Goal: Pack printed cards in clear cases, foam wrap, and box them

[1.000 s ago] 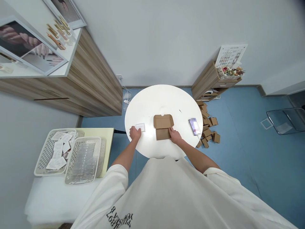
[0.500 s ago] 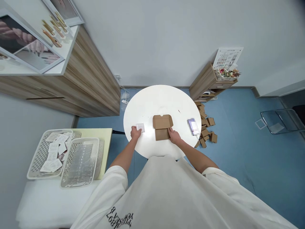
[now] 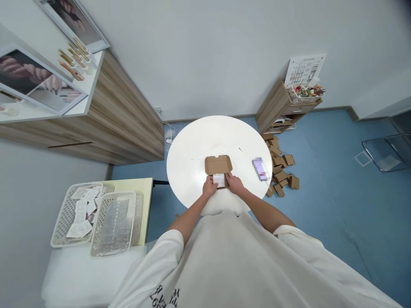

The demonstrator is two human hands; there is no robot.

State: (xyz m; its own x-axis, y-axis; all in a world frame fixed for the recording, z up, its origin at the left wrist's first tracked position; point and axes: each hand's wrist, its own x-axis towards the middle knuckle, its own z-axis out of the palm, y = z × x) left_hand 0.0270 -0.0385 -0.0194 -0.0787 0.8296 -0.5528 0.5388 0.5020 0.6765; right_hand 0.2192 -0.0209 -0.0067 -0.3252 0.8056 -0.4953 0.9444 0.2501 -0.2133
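On the white oval table an open brown cardboard box (image 3: 218,164) lies with its lid folded back, away from me. My left hand (image 3: 209,187) grips a small flat white packet (image 3: 219,179), which is at the bottom half of the box, over or inside it; which of the two I cannot tell. The fingers of my right hand (image 3: 235,184) close on the right side wall of the box, beside the packet.
The table (image 3: 189,145) also bears a blurred purple phone (image 3: 260,168) at right. Several folded cardboard boxes (image 3: 279,175) lie on the floor beyond it. At left, one basket holds paper cards (image 3: 81,214) and another basket (image 3: 133,222) clear packages.
My left hand has moved right with the white packet, from the table's left side to the box. My right hand stays on the box's right side.
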